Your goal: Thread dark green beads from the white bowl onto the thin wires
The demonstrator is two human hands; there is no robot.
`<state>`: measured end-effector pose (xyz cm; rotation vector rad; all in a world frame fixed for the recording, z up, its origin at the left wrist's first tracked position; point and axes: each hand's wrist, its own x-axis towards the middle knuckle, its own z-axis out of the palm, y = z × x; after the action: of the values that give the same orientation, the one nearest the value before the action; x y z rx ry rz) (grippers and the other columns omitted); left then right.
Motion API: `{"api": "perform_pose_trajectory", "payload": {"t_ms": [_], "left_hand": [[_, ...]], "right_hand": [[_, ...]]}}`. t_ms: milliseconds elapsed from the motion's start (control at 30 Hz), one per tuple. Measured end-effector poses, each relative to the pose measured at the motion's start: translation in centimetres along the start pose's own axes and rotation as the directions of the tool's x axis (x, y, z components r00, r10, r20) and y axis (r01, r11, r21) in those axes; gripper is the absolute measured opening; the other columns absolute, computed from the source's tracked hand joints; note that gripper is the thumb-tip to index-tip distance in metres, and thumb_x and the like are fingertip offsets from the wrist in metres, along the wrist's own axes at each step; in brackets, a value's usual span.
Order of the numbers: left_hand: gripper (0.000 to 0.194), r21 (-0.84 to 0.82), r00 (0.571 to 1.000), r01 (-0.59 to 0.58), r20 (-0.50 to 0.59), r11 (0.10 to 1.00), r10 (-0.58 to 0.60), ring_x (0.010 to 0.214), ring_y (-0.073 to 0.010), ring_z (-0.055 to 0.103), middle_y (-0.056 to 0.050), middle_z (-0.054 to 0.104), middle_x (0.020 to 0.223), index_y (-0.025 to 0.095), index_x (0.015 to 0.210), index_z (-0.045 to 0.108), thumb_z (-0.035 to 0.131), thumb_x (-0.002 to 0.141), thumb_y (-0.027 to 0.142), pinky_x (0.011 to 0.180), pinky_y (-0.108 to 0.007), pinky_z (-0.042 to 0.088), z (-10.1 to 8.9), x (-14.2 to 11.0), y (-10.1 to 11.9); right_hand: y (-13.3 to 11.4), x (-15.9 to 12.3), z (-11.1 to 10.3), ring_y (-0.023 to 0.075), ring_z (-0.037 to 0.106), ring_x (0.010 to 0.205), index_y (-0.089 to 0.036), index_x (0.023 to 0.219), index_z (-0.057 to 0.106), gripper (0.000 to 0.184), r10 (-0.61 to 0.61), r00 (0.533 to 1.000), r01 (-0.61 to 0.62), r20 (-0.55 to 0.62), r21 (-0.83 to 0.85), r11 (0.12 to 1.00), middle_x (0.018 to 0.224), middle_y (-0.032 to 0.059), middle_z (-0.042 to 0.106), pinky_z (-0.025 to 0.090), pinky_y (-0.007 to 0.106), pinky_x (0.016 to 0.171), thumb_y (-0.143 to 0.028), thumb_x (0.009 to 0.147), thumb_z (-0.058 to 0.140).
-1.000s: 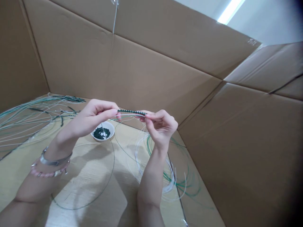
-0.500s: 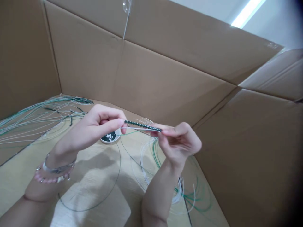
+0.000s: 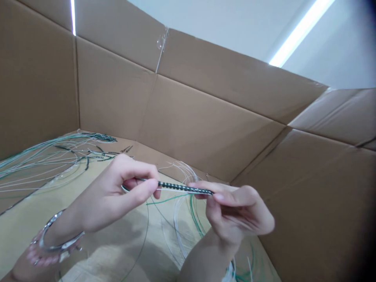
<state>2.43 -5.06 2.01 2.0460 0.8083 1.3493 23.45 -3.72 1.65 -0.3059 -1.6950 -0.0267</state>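
Note:
A short strand of dark green and white beads (image 3: 185, 188) on thin wire runs between my two hands. My left hand (image 3: 117, 192) pinches its left end between thumb and fingers. My right hand (image 3: 237, 209) holds the right end between thumb and fingertips. A white bowl (image 3: 125, 189) lies behind my left hand, which hides nearly all of it. Loose white and green wires (image 3: 183, 219) curl below the strand and under my right wrist. A metal bangle and a pink beaded bracelet (image 3: 55, 244) circle my left wrist.
Tall cardboard walls (image 3: 205, 133) surround a pale work surface (image 3: 111, 250). A bundle of long green and white strands (image 3: 49, 160) lies at the left. A small metal tool (image 3: 126, 149) rests near the far wall. Clear tape (image 3: 161, 42) marks a cardboard seam.
The view has tilted, so my hands sit lower and further right in the picture. My left hand now covers the bowl, and both hands still hold the strand.

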Motion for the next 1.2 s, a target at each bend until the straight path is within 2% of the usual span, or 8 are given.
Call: {"api": "perform_pose_trajectory", "payload": {"t_ms": [100,300,467,633,833,1067,1200], "left_hand": [[0.032,0.033,1.0,0.014,0.026,0.999,-0.014,0.044,-0.0115,0.039,-0.002,0.057,0.054,0.021,0.059,0.063,0.048,0.085,0.033,0.038,-0.022,0.03,0.0,0.0,0.1],[0.022,0.109,0.999,0.014,-0.033,0.994,-0.011,0.044,-0.0122,0.036,0.001,0.048,0.046,0.023,0.062,0.068,0.056,0.078,0.031,0.043,-0.024,0.034,0.2,0.4,0.4],[0.01,0.056,0.996,-0.049,-0.073,0.997,0.053,0.04,-0.0087,0.027,0.005,0.04,0.045,0.026,0.075,0.072,0.062,0.076,0.026,0.037,-0.022,0.023,0.8,0.3,0.0],[0.007,-0.006,0.979,-0.121,-0.167,0.993,0.119,0.041,-0.0062,0.02,0.006,0.021,0.047,0.025,0.071,0.069,0.065,0.077,0.022,0.037,-0.021,0.014,1.3,0.3,-0.1],[0.012,0.03,0.957,-0.152,-0.245,0.988,0.154,0.041,-0.0053,0.02,0.007,0.021,0.046,0.024,0.063,0.063,0.065,0.07,0.014,0.038,-0.021,0.014,1.8,0.6,0.1],[0.013,0.006,0.947,-0.136,-0.293,0.991,0.132,0.041,-0.0047,0.02,0.006,0.023,0.045,0.021,0.059,0.059,0.061,0.066,0.01,0.037,-0.02,0.011,1.9,0.8,0.2],[0.015,0.026,0.936,-0.175,-0.306,0.984,0.175,0.039,-0.0035,0.019,0.007,0.024,0.044,0.02,0.058,0.058,0.059,0.065,0.007,0.036,-0.018,0.011,1.9,1.0,0.2]], "right_hand": [[-0.3,0.2,0.2,0.0141,0.071,0.058,-0.022,0.077,0.056,0.024,-0.005,1.0,0.004,-0.027,-0.03,1.0,0.068,-0.0022,0.072,0.055,0.016,0.038,0.001,0.07,0.057],[-0.4,0.3,0.3,0.0143,0.07,0.056,-0.022,0.076,0.056,0.021,-0.013,0.999,0.011,-0.05,-0.045,0.999,0.068,-0.0022,0.071,0.053,0.018,0.036,-0.001,0.072,0.058],[-0.4,0.3,0.2,0.0166,0.071,0.059,-0.022,0.076,0.058,0.026,-0.024,0.998,0.022,-0.052,-0.044,0.999,0.059,-0.0039,0.066,0.056,0.019,0.039,0.002,0.067,0.055],[-0.4,0.2,0.0,0.0133,0.069,0.055,-0.023,0.075,0.055,0.026,0.021,1.0,-0.022,-0.006,-0.072,0.997,0.071,-0.0024,0.073,0.057,0.019,0.042,0.001,0.067,0.057],[-0.6,0.2,0.2,0.0163,0.07,0.056,-0.025,0.075,0.055,0.025,-0.027,0.999,0.023,-0.025,-0.135,0.991,0.062,-0.0042,0.07,0.058,0.023,0.042,-0.001,0.067,0.056],[-0.9,0.3,0.4,0.0129,0.069,0.055,-0.023,0.071,0.054,0.025,-0.015,0.999,0.006,-0.046,-0.187,0.982,0.063,-0.0048,0.071,0.056,0.018,0.043,0.0,0.065,0.055],[-0.9,0.7,0.6,0.0133,0.069,0.053,-0.021,0.069,0.054,0.024,-0.088,0.996,0.083,-0.029,-0.152,0.985,0.052,-0.0068,0.064,0.055,0.016,0.04,0.003,0.064,0.055]]}}
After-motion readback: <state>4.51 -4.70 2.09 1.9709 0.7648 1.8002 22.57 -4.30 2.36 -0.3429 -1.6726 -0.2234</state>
